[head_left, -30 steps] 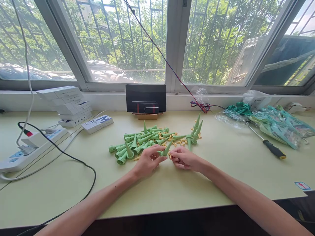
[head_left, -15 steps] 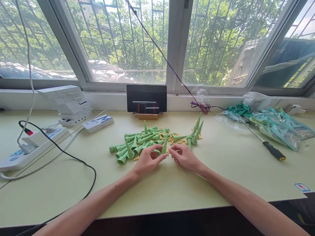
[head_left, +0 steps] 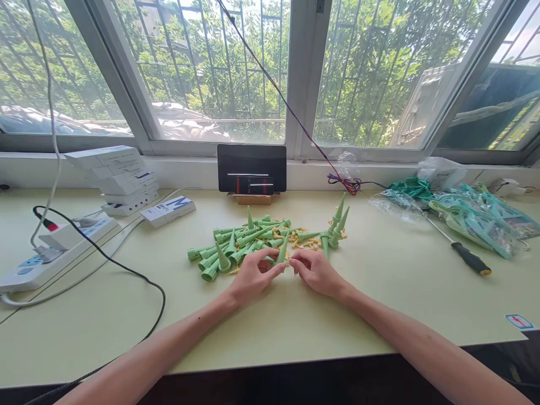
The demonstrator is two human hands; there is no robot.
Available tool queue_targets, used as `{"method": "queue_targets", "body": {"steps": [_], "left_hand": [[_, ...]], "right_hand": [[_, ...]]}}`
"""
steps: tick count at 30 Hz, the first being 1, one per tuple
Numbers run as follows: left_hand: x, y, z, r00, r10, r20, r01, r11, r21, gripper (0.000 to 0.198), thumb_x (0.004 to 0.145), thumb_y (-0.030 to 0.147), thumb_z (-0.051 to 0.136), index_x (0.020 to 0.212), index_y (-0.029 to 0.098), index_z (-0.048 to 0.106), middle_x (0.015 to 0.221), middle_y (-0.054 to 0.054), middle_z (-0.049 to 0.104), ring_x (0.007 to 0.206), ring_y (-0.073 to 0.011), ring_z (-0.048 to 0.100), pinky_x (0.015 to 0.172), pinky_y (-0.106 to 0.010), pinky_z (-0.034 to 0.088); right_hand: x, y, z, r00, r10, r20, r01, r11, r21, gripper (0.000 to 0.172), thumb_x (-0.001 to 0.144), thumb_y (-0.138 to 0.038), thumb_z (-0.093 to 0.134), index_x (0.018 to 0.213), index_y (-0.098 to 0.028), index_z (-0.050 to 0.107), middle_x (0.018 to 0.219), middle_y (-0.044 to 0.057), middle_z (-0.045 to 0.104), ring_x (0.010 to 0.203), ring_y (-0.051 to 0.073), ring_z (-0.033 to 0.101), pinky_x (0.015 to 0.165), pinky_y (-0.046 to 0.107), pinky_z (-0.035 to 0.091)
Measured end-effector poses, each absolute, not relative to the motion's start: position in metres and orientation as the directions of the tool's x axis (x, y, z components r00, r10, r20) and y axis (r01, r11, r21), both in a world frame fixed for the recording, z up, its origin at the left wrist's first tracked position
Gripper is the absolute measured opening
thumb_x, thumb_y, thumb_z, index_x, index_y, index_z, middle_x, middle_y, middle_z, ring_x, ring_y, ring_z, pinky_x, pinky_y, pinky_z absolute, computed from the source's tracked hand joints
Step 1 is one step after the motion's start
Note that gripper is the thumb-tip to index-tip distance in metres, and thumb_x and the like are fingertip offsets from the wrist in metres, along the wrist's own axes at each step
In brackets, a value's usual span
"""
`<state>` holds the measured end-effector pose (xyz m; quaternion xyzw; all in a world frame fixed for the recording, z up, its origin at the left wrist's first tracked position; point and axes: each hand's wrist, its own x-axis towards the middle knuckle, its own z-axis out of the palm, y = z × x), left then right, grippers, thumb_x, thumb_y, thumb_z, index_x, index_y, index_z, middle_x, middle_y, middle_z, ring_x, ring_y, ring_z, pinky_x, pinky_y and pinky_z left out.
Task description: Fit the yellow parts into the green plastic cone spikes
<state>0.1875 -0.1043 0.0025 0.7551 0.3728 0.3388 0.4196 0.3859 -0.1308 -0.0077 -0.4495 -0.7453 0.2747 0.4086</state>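
My left hand (head_left: pixel 255 275) is closed around the lower end of a green plastic watering spike (head_left: pixel 283 249), whose tip points up. Close on its right, my right hand (head_left: pixel 315 271) pinches a small yellow valve piece (head_left: pixel 288 257) against the side of that spike; the fingertips partly hide it. Behind my left hand lies a pile of green spikes (head_left: pixel 223 257), some standing on their wide ends. Loose yellow valve pieces (head_left: pixel 311 243) are scattered among and beside them. Beyond my right hand, several spikes with yellow pieces on them (head_left: pixel 336 230) stand upright together.
A tablet (head_left: pixel 252 160) with a phone before it leans by the window. White boxes (head_left: pixel 122 174), a power strip (head_left: pixel 63 253) and a black cable (head_left: pixel 139 275) occupy the left. To the right lie a screwdriver (head_left: pixel 470 257) and plastic bags (head_left: pixel 476 216).
Both hands stay nearly in place. The fingers of my right hand have shifted slightly at the yellow valve piece beside the held spike. The pile looks the same.
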Motion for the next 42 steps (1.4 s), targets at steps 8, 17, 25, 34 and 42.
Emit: {"method": "queue_targets", "body": {"steps": [8, 17, 25, 34, 42], "left_hand": [[0.186, -0.102, 0.001, 0.501, 0.843, 0.196, 0.313, -0.388, 0.867, 0.036, 0.084, 0.041, 0.064, 0.108, 0.014, 0.062, 0.063, 0.003, 0.054, 0.049, -0.0092, 0.046, 0.047, -0.021, 0.039], [0.186, -0.101, -0.002, 0.531, 0.812, 0.242, 0.276, -0.437, 0.856, 0.036, 0.084, 0.041, 0.065, 0.109, 0.015, 0.066, 0.095, -0.005, 0.064, 0.053, -0.0076, 0.048, 0.048, -0.022, 0.045], [0.186, -0.099, -0.006, 0.546, 0.782, 0.300, 0.250, -0.494, 0.833, 0.032, 0.084, 0.037, 0.068, 0.108, 0.017, 0.068, 0.093, -0.003, 0.062, 0.058, -0.0073, 0.047, 0.050, -0.020, 0.042], [0.186, -0.101, -0.004, 0.563, 0.756, 0.334, 0.218, -0.526, 0.822, 0.030, 0.085, 0.032, 0.068, 0.112, 0.021, 0.070, 0.088, -0.001, 0.059, 0.058, -0.0065, 0.045, 0.050, -0.018, 0.042], [0.186, -0.101, -0.006, 0.553, 0.757, 0.348, 0.187, -0.520, 0.833, 0.030, 0.083, 0.029, 0.070, 0.111, 0.019, 0.072, 0.103, -0.007, 0.064, 0.058, -0.0069, 0.051, 0.048, -0.019, 0.047]], "right_hand": [[0.385, -0.130, -0.012, -0.240, 0.945, 0.222, 0.395, 0.304, -0.867, 0.038, 0.095, -0.040, 0.048, 0.064, -0.020, 0.053, 0.045, -0.004, 0.046, 0.042, 0.011, 0.043, 0.048, 0.024, 0.036], [0.387, -0.127, -0.019, -0.251, 0.961, 0.113, 0.252, 0.178, -0.951, 0.044, 0.095, -0.046, 0.045, 0.061, -0.018, 0.050, 0.050, -0.002, 0.055, 0.033, 0.007, 0.044, 0.038, 0.021, 0.034], [0.385, -0.126, -0.016, -0.259, 0.966, -0.009, 0.129, 0.025, -0.991, 0.047, 0.089, -0.053, 0.051, 0.058, -0.018, 0.047, 0.045, -0.004, 0.053, 0.028, 0.006, 0.040, 0.029, 0.018, 0.028], [0.383, -0.127, -0.007, -0.272, 0.945, -0.181, 0.033, -0.178, -0.983, 0.045, 0.083, -0.056, 0.057, 0.064, -0.016, 0.056, 0.045, -0.006, 0.049, 0.026, 0.003, 0.035, 0.024, 0.015, 0.016], [0.389, -0.126, -0.007, -0.391, 0.889, -0.238, -0.032, -0.271, -0.962, 0.035, 0.083, -0.045, 0.058, 0.064, -0.015, 0.055, 0.049, -0.006, 0.048, 0.027, 0.001, 0.029, 0.024, 0.014, 0.012]]}}
